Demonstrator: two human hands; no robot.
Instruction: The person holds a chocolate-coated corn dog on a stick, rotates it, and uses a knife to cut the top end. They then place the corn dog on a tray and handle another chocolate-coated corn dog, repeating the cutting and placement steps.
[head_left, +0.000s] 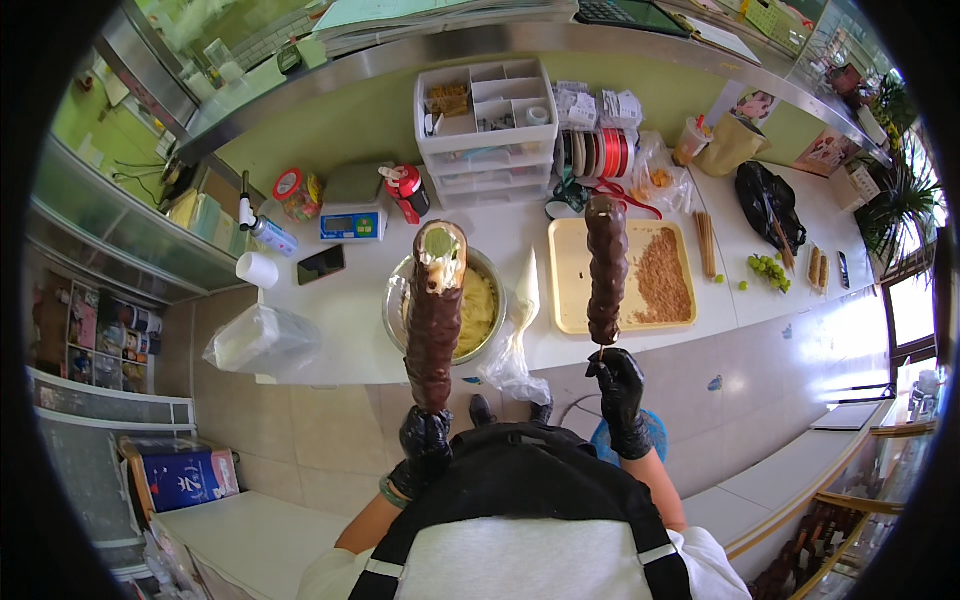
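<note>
My left hand (425, 444), in a black glove, grips the lower end of a long chocolate-coated skewer (435, 341). Its top end is uncoated, showing a green piece and white cream. In my black-gloved right hand (621, 394) is the thin stick of a second skewer (607, 274), coated in bumpy dark chocolate along its whole visible length. Both are held up, pointing away from me. Behind the left skewer stands a metal bowl (498, 334) of yellow mash. A cream-filled piping bag (527, 289) lies between the two skewers. Beyond the right one is a yellow tray (564, 300) with brown crumbs (664, 277).
On the white table (345, 330) are a digital scale (351, 225), phone (321, 265), gas torch (271, 234), paper cup (257, 270) and red bottle (405, 189). A drawer unit (487, 142) and ribbon spools (600, 154) stand behind. Rightward lie bamboo sticks (705, 244) and green grapes (769, 272).
</note>
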